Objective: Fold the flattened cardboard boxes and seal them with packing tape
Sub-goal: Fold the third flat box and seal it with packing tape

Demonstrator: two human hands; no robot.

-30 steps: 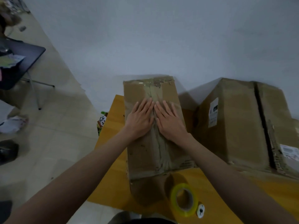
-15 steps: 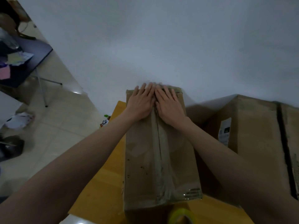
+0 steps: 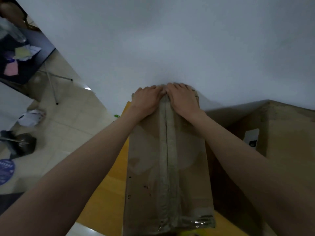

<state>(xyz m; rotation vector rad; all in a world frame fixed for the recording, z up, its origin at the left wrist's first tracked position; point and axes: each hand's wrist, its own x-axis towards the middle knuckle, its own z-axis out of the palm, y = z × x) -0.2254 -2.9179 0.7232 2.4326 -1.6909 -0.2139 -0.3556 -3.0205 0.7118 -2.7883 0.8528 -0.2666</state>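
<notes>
A long brown cardboard box (image 3: 146,167) stands on the yellow table (image 3: 104,198), its top flaps closed. A strip of clear packing tape (image 3: 167,167) runs along the middle seam. My left hand (image 3: 147,99) and my right hand (image 3: 183,99) lie side by side at the box's far end, on either side of the seam. Their fingers bend down over the far edge and press on the tape's end. A sliver of the yellow tape roll (image 3: 189,233) shows at the bottom edge, in front of the box.
A larger brown box (image 3: 286,150) with a white label stands close on the right. A white wall rises right behind the table. On the tiled floor at the left are a dark table (image 3: 29,65) with papers, crumpled paper (image 3: 32,116) and a dark bin (image 3: 22,145).
Both hands slid away from me along the taped seam, from the middle of the box to its far end, and their fingers now bend over the edge. The view tilted upward.
</notes>
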